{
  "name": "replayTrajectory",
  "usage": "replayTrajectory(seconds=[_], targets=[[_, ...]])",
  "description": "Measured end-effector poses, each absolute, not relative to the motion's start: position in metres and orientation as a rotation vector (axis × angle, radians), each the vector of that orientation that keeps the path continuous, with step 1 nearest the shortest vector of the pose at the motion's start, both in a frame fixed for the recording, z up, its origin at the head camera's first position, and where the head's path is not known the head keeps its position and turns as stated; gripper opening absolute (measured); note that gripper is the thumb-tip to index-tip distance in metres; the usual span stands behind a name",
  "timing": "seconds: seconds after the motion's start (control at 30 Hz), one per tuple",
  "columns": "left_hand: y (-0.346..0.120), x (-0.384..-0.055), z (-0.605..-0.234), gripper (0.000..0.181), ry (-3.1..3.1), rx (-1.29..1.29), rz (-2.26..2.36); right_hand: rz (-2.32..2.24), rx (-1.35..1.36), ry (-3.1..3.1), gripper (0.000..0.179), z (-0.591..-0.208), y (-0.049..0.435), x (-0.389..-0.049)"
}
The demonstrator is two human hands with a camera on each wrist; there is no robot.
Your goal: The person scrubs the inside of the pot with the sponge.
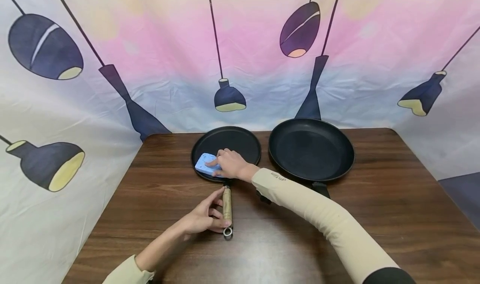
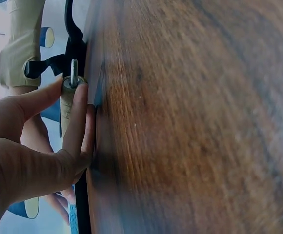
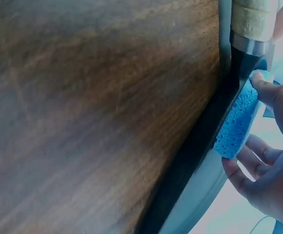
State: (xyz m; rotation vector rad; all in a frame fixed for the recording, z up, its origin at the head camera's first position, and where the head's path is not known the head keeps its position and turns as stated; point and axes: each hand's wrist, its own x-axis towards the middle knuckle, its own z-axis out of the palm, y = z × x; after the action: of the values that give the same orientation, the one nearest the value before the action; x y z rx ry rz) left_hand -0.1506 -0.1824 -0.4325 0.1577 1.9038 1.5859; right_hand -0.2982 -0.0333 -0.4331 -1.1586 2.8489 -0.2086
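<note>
Head view: right grip (image 1: 233,165) clamped on blue sponge (image 1: 205,163) to its left atop small pan (image 1: 232,138), left grip (image 1: 204,215) pinching wooden handle (image 1: 227,205) running front-to-back.

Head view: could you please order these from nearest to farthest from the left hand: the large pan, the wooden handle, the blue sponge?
1. Wooden handle: in the grip of the left hand.
2. Blue sponge: ahead, on the small pan, under the right hand.
3. Large pan: ahead and well to the right.
</note>
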Motion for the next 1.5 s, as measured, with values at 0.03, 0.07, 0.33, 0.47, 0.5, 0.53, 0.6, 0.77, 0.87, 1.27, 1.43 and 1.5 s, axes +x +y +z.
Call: replayTrajectory(seconds=[0.03,0.07,0.33,0.47,0.5,0.53,0.6,0.77,0.87,1.27,1.43,1.5], targets=[[-0.182,-0.151,-0.433,0.104,1.901,0.16,1.591,-0.217,-1.173,2.829,0.047,-0.432,-0.031,-0.299],[-0.183,-0.151,-0.434,0.104,1.901,0.162,1.593,-0.233,-1.185,2.803,0.048,-0.431,-0.029,-0.3],[-0.182,-0.152,-0.436,0.106,1.909,0.163,1.605,-0.335,-1.184,2.6,0.045,-0.417,0.001,-0.309],[-0.184,-0.152,-0.438,0.106,1.905,0.17,1.617,-0.35,-1.176,2.529,0.04,-0.413,0.018,-0.314],[-0.185,-0.151,-0.439,0.106,1.904,0.171,1.618,-0.353,-1.169,2.517,0.039,-0.413,0.022,-0.316],[-0.185,-0.152,-0.438,0.106,1.903,0.176,1.619,-0.358,-1.161,2.509,0.039,-0.412,0.026,-0.317],[-0.186,-0.152,-0.437,0.106,1.901,0.182,1.614,-0.361,-1.135,2.503,0.038,-0.411,0.033,-0.319],[-0.188,-0.151,-0.435,0.104,1.91,0.186,1.613,-0.417,-1.093,2.511,0.039,-0.412,0.041,-0.321],[-0.189,-0.15,-0.435,0.099,1.908,0.197,1.608,-0.438,-1.095,2.512,0.038,-0.413,0.042,-0.321],[-0.19,-0.152,-0.439,0.094,1.887,0.239,1.617,-0.605,-1.18,2.442,0.039,-0.417,0.043,-0.332],[-0.19,-0.151,-0.437,0.093,1.868,0.239,1.609,-0.529,-1.221,2.491,0.039,-0.421,0.019,-0.322],[-0.189,-0.151,-0.437,0.093,1.862,0.237,1.608,-0.515,-1.206,2.533,0.039,-0.422,0.009,-0.318]])
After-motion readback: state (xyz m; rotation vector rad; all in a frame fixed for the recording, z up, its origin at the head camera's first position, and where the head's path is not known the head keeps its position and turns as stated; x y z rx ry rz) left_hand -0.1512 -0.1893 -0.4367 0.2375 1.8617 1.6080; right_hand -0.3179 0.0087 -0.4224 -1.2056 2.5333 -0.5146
